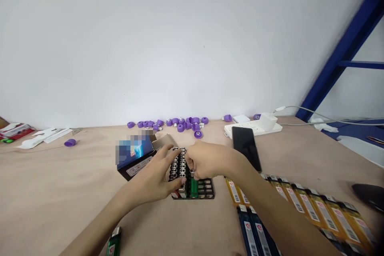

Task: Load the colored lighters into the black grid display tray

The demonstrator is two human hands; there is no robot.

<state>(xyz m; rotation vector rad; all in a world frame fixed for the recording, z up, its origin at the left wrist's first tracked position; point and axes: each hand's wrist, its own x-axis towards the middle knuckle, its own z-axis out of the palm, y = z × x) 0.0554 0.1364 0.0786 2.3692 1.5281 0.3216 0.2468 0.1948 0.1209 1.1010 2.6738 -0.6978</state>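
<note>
Black plastic rack point(207, 189) lies under both hands, holding a double row of metal-headed lighters point(180, 168) and one green lighter point(194, 188). The left hand point(153, 176), fingers spread, rests on those metal heads; the right hand point(207, 160) curls closed against them from the other side, though whether either grips cannot be told. Purple caps point(180, 128) lie well beyond the rack, a printed box point(135, 156) just left of it, and yellow lighters point(309, 204) to its right.

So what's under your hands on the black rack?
Silver lighter tops and a green lighter sit in the black rack. The slots under your left hand and right hand are covered.
</note>
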